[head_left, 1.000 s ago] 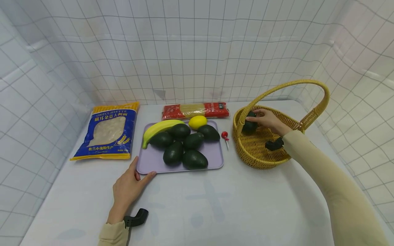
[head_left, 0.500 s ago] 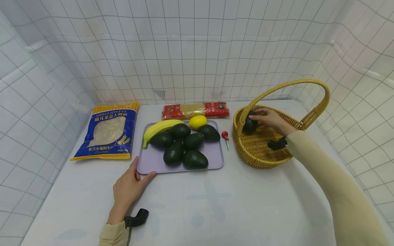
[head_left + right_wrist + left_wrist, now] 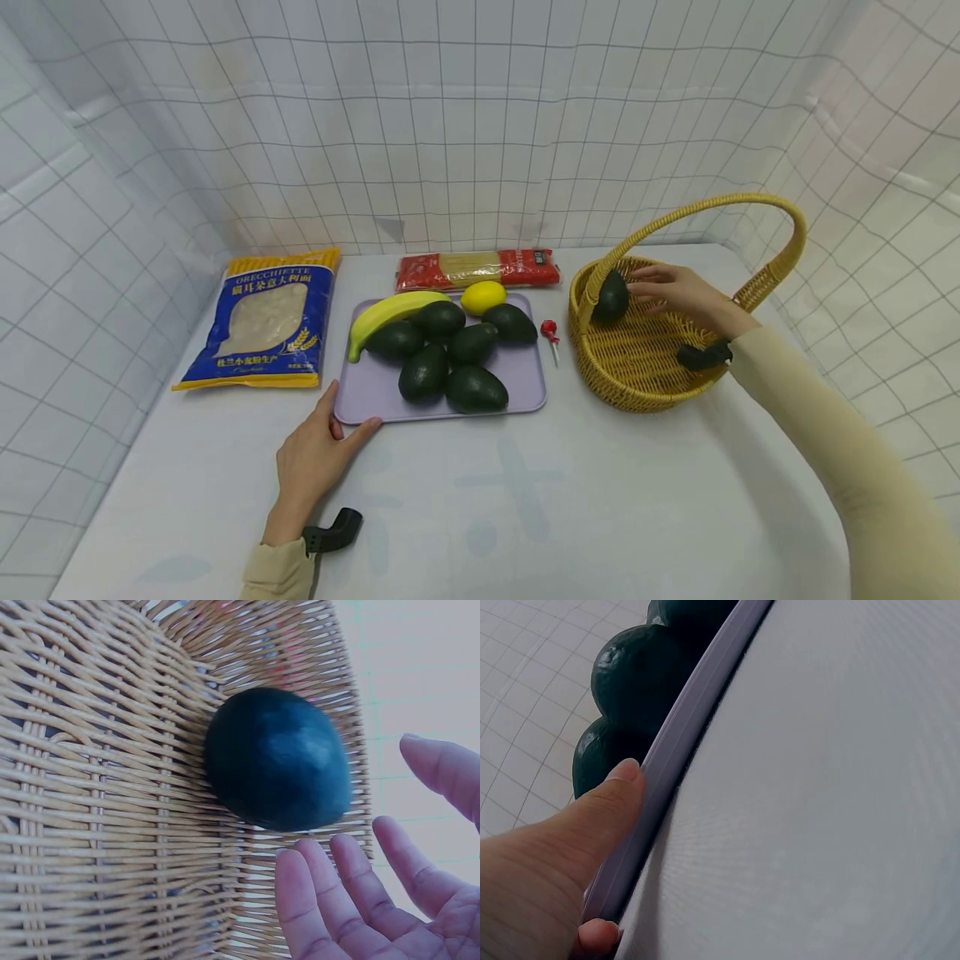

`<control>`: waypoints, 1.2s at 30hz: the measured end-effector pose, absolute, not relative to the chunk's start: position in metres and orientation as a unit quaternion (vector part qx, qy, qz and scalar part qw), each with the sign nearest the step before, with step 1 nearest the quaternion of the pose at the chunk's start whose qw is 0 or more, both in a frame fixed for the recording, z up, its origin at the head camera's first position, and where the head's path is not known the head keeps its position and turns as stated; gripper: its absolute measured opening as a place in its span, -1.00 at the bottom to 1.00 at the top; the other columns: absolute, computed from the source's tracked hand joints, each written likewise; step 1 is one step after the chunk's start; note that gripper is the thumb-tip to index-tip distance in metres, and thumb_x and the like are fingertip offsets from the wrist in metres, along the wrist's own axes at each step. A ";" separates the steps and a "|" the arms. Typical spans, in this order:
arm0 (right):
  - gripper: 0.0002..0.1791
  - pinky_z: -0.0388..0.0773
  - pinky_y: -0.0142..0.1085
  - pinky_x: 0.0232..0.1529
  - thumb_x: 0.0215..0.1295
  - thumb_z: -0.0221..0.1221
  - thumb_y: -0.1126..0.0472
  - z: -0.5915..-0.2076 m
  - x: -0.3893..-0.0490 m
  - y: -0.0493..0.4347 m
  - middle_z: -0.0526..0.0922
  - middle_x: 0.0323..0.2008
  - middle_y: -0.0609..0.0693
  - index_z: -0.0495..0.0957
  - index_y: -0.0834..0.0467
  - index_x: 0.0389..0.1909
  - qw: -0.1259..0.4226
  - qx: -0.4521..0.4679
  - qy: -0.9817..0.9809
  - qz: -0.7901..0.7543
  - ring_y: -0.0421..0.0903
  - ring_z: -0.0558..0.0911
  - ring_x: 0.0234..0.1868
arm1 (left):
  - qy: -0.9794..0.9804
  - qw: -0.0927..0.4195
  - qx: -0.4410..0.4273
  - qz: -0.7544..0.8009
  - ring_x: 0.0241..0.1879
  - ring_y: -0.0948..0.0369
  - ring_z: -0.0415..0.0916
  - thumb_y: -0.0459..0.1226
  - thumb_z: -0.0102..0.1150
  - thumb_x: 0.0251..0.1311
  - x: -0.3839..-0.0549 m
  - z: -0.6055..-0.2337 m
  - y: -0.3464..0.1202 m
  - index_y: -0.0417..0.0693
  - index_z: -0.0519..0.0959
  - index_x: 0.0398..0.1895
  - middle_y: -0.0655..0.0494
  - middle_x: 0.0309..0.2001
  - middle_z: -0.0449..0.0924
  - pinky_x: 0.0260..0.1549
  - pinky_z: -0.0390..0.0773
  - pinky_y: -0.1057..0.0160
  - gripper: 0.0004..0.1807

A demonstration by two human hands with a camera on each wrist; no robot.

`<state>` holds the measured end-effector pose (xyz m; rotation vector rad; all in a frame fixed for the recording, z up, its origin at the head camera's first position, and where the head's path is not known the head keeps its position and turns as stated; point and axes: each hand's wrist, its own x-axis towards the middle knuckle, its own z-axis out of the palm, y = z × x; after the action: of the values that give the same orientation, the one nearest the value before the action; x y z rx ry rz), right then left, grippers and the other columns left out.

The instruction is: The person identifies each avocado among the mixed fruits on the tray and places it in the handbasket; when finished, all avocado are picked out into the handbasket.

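Observation:
My left hand (image 3: 311, 454) holds the near left corner of a lilac tray (image 3: 525, 387); its thumb lies along the front rim and a fingertip shows at the edge in the left wrist view. On the tray are several dark green avocados (image 3: 423, 373), a banana (image 3: 386, 317) and a lemon (image 3: 483, 297). To the right, a wicker basket (image 3: 637, 387) with a tall handle contains one avocado (image 3: 611, 298), against its left side. My right hand (image 3: 678, 292) is over the basket, fingers spread and apart from that avocado (image 3: 277, 761), holding nothing.
A blue and yellow orecchiette bag (image 3: 262, 321) lies left of the tray. Behind the tray is a red spaghetti pack (image 3: 477, 269). A red lollipop (image 3: 549, 330) lies between tray and basket. White gridded sheeting (image 3: 480, 125) stands behind the table.
My right hand has let go of the avocado in the basket and drawn back to the right. The left hand has stayed at the tray corner.

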<state>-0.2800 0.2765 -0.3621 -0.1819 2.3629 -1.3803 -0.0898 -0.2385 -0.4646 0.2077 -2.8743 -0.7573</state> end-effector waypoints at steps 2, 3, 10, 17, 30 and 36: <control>-0.27 0.36 0.05 0.08 0.32 0.14 -0.09 -0.358 -0.276 0.279 0.31 0.24 0.22 0.19 0.25 0.35 0.194 -0.070 0.845 -0.494 0.19 0.35 0.19 | -0.961 0.081 0.069 -0.254 -0.64 0.20 0.19 0.30 0.18 0.01 -0.090 -0.465 -0.239 -0.19 0.23 0.38 0.13 -0.54 0.32 -0.66 0.11 0.24 0.01; -0.28 0.37 0.05 0.07 0.32 0.14 -0.09 -0.355 -0.273 0.281 0.31 0.24 0.22 0.21 0.25 0.34 0.191 -0.072 0.846 -0.493 0.18 0.36 0.18 | -0.962 0.082 0.068 -0.253 -0.64 0.20 0.19 0.30 0.17 0.02 -0.090 -0.464 -0.239 -0.19 0.23 0.38 0.13 -0.54 0.32 -0.66 0.11 0.24 0.01; -0.33 0.47 -0.08 -0.03 0.35 0.08 -0.13 -0.339 -0.252 0.285 0.42 0.14 0.22 0.29 0.26 0.28 0.166 -0.092 0.866 -0.462 0.07 0.50 0.04 | -0.961 0.088 0.065 -0.253 -0.64 0.21 0.18 0.28 0.19 0.02 -0.090 -0.465 -0.238 -0.19 0.24 0.37 0.14 -0.55 0.32 -0.67 0.10 0.25 -0.01; -0.48 0.49 -0.21 -0.12 0.35 0.12 -0.03 -0.328 -0.218 0.280 0.55 -0.02 0.08 0.40 0.23 0.18 0.128 -0.117 0.875 -0.452 0.03 0.54 -0.05 | -0.962 0.096 0.062 -0.249 -0.65 0.22 0.17 0.28 0.21 0.01 -0.089 -0.466 -0.238 -0.20 0.26 0.36 0.15 -0.56 0.31 -0.67 0.10 0.24 -0.01; -0.78 0.47 -0.40 -0.21 0.30 0.19 0.29 -0.332 -0.159 0.256 0.62 -0.13 0.04 0.58 0.18 -0.05 0.000 -0.224 0.865 -0.448 -0.16 0.57 -0.15 | -0.962 0.091 0.064 -0.250 -0.64 0.21 0.19 0.28 0.20 0.02 -0.090 -0.463 -0.238 -0.20 0.24 0.37 0.14 -0.55 0.32 -0.66 0.11 0.24 0.00; -0.75 0.48 -0.40 -0.20 0.17 0.20 0.51 -0.326 -0.140 0.220 0.64 -0.18 0.04 0.59 0.27 -0.12 -0.036 -0.299 0.845 -0.442 -0.19 0.58 -0.18 | -0.961 0.084 0.066 -0.254 -0.63 0.20 0.20 0.28 0.18 0.03 -0.089 -0.461 -0.238 -0.20 0.23 0.37 0.13 -0.54 0.32 -0.65 0.11 0.23 -0.01</control>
<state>-0.1401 0.2204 -0.3261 -0.9610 2.7170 -1.4217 -0.0895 -0.2376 -0.4613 0.1955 -2.8676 -0.7588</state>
